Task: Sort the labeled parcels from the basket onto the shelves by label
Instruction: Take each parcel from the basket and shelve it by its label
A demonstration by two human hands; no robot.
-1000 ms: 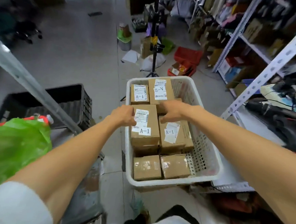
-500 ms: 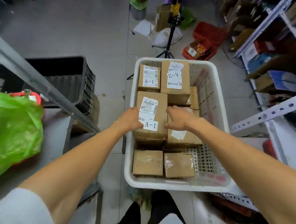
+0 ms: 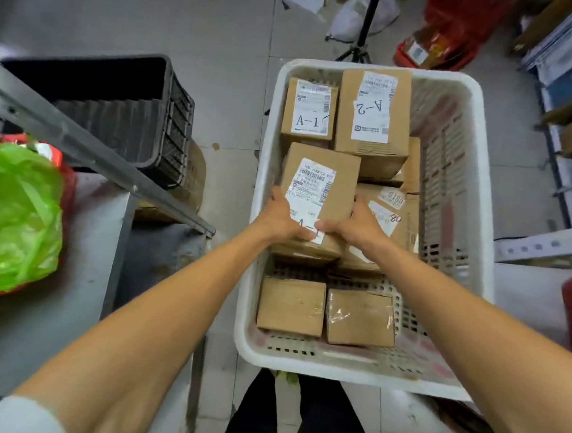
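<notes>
Head view: in the centre of the frame my left grip (image 3: 279, 216) and my right grip (image 3: 357, 225) both hold the brown cardboard parcel with the white A-1 label (image 3: 323, 181), one on each side, thumbs on its top face. This parcel is inside the white perforated plastic basket (image 3: 455, 166), over other parcels. The brown cardboard parcel labelled A-2 (image 3: 373, 114) lies higher in the frame.

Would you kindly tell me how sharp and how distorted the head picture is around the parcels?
Head view: sharp centrally, the A-2 parcel reads clearly; the left hand and right hand hide part of the label on the held parcel; wide-angle lens bows the basket rim.
</notes>
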